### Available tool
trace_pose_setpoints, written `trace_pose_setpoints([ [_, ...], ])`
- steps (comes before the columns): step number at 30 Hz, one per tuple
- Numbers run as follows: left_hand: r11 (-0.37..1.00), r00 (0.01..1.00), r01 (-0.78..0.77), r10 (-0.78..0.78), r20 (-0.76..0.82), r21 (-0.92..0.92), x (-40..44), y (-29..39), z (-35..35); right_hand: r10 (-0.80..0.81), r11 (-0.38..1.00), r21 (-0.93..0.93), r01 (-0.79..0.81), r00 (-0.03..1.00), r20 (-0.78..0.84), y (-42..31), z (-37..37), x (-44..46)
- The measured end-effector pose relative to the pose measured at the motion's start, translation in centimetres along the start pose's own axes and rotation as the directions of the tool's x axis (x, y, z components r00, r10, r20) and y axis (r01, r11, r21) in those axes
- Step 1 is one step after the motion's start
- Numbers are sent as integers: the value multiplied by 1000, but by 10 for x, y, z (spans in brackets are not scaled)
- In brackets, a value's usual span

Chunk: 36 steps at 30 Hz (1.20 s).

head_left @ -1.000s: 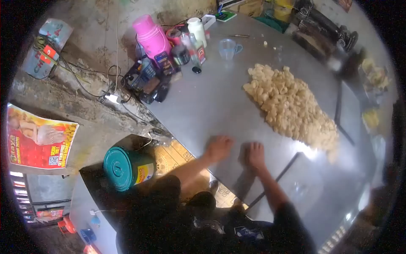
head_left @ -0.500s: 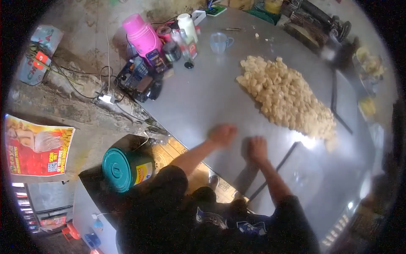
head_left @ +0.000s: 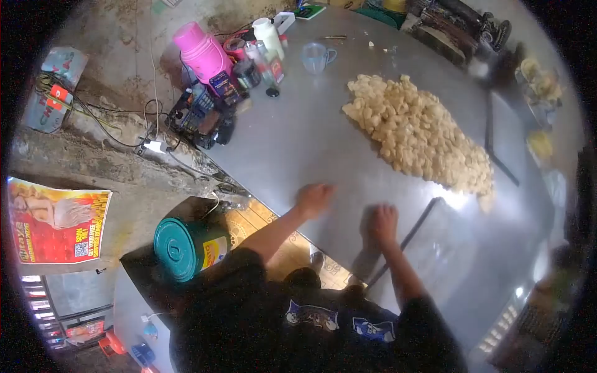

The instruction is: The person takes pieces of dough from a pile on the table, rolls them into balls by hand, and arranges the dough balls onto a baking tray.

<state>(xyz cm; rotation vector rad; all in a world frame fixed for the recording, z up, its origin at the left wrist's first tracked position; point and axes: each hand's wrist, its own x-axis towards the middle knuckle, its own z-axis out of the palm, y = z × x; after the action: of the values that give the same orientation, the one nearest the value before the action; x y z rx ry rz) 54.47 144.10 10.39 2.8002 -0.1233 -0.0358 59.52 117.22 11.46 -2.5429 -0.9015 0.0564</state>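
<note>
Heaped on the wide grey metal table (head_left: 280, 143), a long mound of pale beige lumps (head_left: 420, 133); nearer, left hand (head_left: 316, 200) blurred, partly curled, right hand (head_left: 385, 222) palm down, fingers slightly bent; cannot tell of anything held in either; just beside the right, a dark strip (head_left: 418, 227); farther off, a translucent handled plastic cup (head_left: 314, 58), contents unclear, near a pink plastic jug (head_left: 202, 53) and white plastic bottle (head_left: 268, 37); below the table's edge, a dark round bucket (head_left: 208, 231) under a teal lid (head_left: 175, 250).
</note>
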Motion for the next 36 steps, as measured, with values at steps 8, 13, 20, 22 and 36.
trace_pose_setpoints([
  [8,975,980,72,-108,-168,-210,-10,67,-9,-61,986,-145,77,992,111,-34,50,-6],
  [13,993,992,82,-90,-92,-87,19,25,-49,20,999,-42,-17,996,91,-4,3,20],
  [20,959,997,-68,59,-40,-273,1,40,-41,150,920,382,-92,981,-125,-9,-31,-38],
  [22,869,985,-41,-47,-165,-494,33,91,-25,303,852,480,-209,945,-125,14,-58,-60],
  [36,880,880,-474,474,13,38,120,331,41,610,754,493,-434,740,-283,148,-124,-126],
])
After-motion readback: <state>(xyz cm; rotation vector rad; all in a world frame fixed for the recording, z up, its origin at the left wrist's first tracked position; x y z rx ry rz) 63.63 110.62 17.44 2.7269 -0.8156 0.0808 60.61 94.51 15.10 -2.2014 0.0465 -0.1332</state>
